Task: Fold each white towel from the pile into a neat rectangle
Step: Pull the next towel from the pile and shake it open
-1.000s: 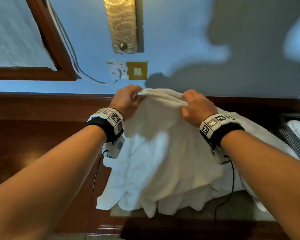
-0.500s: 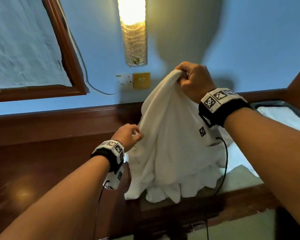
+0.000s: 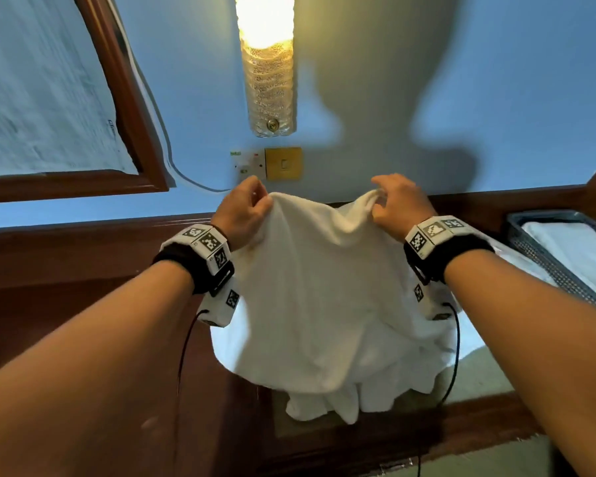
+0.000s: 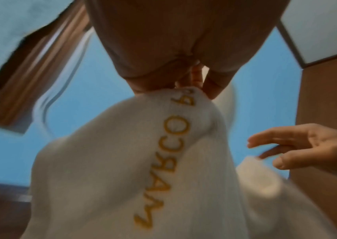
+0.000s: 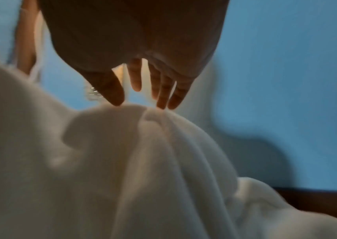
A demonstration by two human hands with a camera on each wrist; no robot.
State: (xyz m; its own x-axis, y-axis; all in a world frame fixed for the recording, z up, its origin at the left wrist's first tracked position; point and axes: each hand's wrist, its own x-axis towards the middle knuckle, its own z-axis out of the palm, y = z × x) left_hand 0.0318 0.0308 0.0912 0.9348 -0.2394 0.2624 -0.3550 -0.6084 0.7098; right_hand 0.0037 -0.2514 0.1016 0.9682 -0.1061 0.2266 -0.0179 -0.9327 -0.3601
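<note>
A white towel (image 3: pixel 324 304) with gold stitched lettering (image 4: pixel 169 161) hangs in front of me above a heap of more white towels (image 3: pixel 327 404). My left hand (image 3: pixel 255 204) pinches the towel's top edge at the left, thumb against curled fingers (image 4: pixel 212 87). My right hand (image 3: pixel 382 197) is at the raised peak on the right. Its fingers (image 5: pixel 163 97) are straight and spread, and only the tips touch the cloth (image 5: pixel 142 161). The left wrist view shows that right hand (image 4: pixel 270 153) with spread fingers beside a loose towel corner (image 4: pixel 251 171).
A dark mesh basket (image 3: pixel 544 256) with a white towel (image 3: pixel 575 249) inside stands at the right. The heap lies on a dark wooden desk (image 3: pixel 83 304) against a blue wall. A lit wall lamp (image 3: pixel 265 63) and a socket (image 3: pixel 252 163) are straight ahead.
My right hand came down from high up to the left hand's level and loosened its grip. The left hand rose and slid to the top edge. The towel now spreads between both hands.
</note>
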